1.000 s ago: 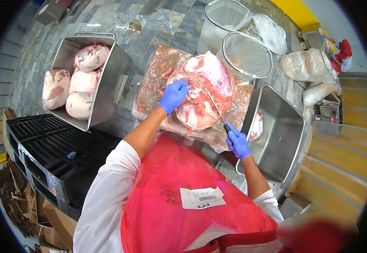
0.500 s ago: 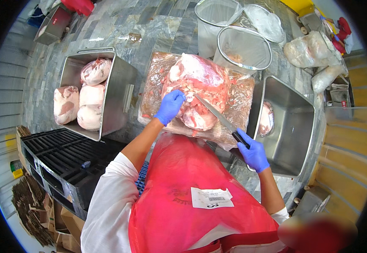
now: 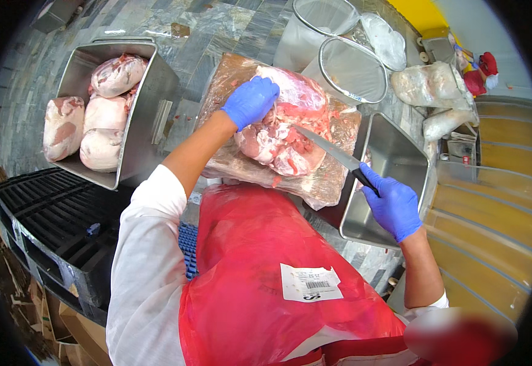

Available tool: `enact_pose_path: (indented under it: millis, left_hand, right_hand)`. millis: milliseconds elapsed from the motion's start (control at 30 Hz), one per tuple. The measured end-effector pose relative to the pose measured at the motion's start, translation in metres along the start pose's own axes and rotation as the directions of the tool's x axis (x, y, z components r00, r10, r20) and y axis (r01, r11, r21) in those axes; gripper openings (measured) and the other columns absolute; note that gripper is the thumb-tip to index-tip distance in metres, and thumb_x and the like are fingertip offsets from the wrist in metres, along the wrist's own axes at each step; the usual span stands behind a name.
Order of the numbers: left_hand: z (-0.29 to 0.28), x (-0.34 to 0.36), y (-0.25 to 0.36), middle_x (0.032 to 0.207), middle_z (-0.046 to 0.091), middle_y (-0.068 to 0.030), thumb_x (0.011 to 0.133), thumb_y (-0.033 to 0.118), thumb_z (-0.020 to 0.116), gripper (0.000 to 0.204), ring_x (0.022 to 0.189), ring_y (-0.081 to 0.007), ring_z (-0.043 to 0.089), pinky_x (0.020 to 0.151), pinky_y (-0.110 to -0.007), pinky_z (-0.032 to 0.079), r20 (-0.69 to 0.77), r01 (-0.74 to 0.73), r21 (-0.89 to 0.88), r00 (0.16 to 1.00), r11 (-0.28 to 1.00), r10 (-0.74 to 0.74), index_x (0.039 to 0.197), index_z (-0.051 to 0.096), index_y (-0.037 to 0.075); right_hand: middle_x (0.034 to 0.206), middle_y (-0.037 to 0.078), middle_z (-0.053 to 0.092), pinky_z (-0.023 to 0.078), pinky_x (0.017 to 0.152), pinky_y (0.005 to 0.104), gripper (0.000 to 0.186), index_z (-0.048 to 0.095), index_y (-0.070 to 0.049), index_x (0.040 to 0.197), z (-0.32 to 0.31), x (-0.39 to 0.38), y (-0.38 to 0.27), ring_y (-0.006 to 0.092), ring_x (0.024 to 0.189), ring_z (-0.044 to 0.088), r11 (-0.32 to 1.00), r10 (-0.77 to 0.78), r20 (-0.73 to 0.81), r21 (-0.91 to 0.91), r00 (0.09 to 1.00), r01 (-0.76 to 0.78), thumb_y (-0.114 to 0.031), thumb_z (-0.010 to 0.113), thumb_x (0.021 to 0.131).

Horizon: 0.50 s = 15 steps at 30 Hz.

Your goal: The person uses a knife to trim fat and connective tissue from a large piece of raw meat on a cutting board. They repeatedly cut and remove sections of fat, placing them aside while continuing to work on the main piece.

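A large raw piece of meat (image 3: pixel 302 97), red with pale fat, lies on a board wrapped in clear plastic (image 3: pixel 217 91) in front of me. My left hand (image 3: pixel 250 104), in a blue glove, is closed on the meat's upper left side; its fingertips are partly hidden. In my right hand (image 3: pixel 394 207), also blue-gloved, is a long knife (image 3: pixel 333 150) with a black handle. Its blade points up and to the left, the tip at the middle of the meat.
To the left a metal tub (image 3: pixel 156 91) holds several pale meat pieces (image 3: pixel 119 76). Another metal tub (image 3: pixel 403 152) stands right of the board. Plastic-lined bins (image 3: pixel 354 70) stand beyond. A black pallet (image 3: pixel 58 213) is at lower left. Bagged goods (image 3: pixel 427 85) lie at far right.
My left hand has moved up and over the meat's upper left side. The meat has shifted and spread more open. The knife has drawn a little to the right, still in my right hand.
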<state>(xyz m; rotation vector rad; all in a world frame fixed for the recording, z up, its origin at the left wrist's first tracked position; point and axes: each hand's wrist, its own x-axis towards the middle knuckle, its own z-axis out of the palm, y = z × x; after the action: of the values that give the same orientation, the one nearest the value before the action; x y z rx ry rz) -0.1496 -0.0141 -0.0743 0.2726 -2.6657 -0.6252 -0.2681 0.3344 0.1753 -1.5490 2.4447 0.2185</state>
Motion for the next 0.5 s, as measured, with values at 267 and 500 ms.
enact_pose_path:
  millis: [267,500]
  left_hand:
    - [0.019,0.053,-0.029,0.13,0.068,-0.0201,0.086,0.053,0.079,0.062,0.122,-0.0384,0.063,0.108,-0.045,0.049,-0.267,0.162,-0.239,0.937,0.957,-0.225,0.133,0.07,0.013]
    - [0.007,0.059,-0.022,0.141,0.066,-0.0191,0.083,0.063,0.078,0.072,0.129,-0.0351,0.063,0.112,-0.042,0.048,0.27,0.515,-0.519,0.856,0.683,-0.44,0.131,0.073,0.01]
  right_hand:
    - [0.091,0.021,0.073,0.056,0.072,0.0523,0.041,0.07,-0.022,0.137,-0.045,0.017,-0.045,0.0434,0.08,0.07,0.998,-0.017,0.079,0.066,0.997,0.012,-0.028,0.071,0.096]
    - [0.091,0.024,0.072,0.055,0.073,0.0499,0.038,0.072,-0.02,0.135,-0.082,0.07,-0.04,0.0441,0.079,0.069,1.0,-0.006,0.309,-0.003,0.951,0.007,-0.032,0.068,0.099]
